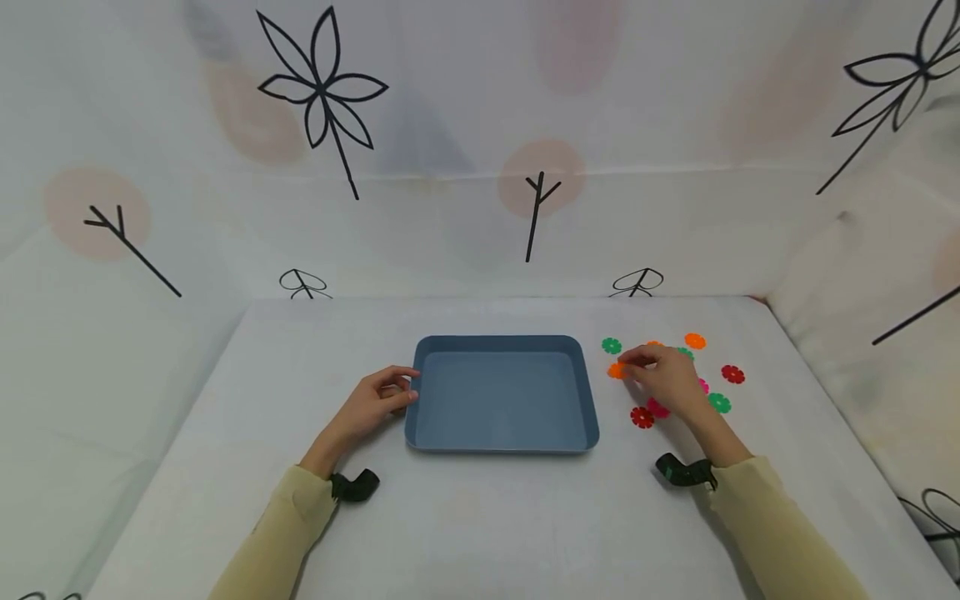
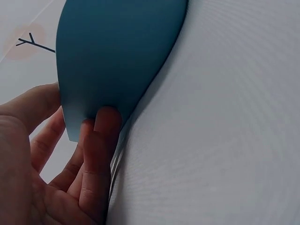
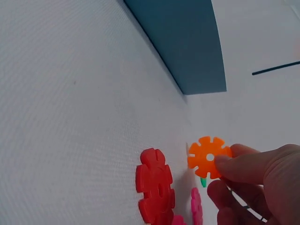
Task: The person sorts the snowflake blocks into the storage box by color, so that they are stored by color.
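The right wrist view shows my right hand (image 1: 663,375) pinching an orange flower disc (image 3: 198,157) by its edge, tipped up to face the camera; whether it is wholly clear of the cloth (image 1: 525,525) I cannot tell. It sits just right of the tray (image 1: 502,400), apart from it. My left hand (image 1: 378,396) lightly grips the tray's left edge, fingertips against the outer wall. I judge the step in hand to be picking up this piece; the next move calls for a firm pinch and a clean lift that nudges none of the others. The disc looks like thin, stiff plastic, notched into petals round a central hole. Red discs (image 3: 156,185) nearby share that glossy look. The tray is smooth, blue-grey and round-cornered; the white cloth is finely ribbed.
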A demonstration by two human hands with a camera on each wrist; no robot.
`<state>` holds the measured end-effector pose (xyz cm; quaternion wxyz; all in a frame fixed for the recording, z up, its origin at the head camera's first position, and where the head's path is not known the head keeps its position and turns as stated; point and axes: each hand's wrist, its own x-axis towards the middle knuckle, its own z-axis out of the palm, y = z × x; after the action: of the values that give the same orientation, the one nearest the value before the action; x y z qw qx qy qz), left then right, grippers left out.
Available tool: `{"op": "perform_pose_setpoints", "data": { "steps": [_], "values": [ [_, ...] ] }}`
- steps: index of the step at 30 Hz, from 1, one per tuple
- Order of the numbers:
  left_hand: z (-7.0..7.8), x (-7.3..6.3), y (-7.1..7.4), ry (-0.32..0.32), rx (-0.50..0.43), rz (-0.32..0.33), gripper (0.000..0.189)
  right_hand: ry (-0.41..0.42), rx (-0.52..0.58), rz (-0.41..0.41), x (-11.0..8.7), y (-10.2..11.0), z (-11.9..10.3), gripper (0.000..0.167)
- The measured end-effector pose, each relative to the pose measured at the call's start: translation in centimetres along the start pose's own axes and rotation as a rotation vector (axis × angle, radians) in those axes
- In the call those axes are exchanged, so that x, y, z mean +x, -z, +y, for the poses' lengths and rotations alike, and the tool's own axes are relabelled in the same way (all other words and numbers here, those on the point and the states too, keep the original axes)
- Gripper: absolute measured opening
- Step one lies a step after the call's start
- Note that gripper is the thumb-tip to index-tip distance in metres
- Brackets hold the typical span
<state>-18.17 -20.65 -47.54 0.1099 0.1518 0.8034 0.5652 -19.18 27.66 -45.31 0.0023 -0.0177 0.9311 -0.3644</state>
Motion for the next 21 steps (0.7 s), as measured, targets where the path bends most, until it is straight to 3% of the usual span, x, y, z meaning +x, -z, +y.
{"op": "perform_pose_setpoints", "data": {
  "steps": [13, 21],
  "values": [
    [-0.5, 0.0, 0.0, -0.026, -0.015, -0.022, 0.04, 0.024, 0.012, 0.041, -0.1, 0.8, -1.4, 0.029],
    [-0.5, 0.0, 0.0, -0.023, -0.017, -0.027, 0.041, 0.048, 0.035, 0.015, 0.7, 1.2, -3.6, 0.028]
  ]
}}
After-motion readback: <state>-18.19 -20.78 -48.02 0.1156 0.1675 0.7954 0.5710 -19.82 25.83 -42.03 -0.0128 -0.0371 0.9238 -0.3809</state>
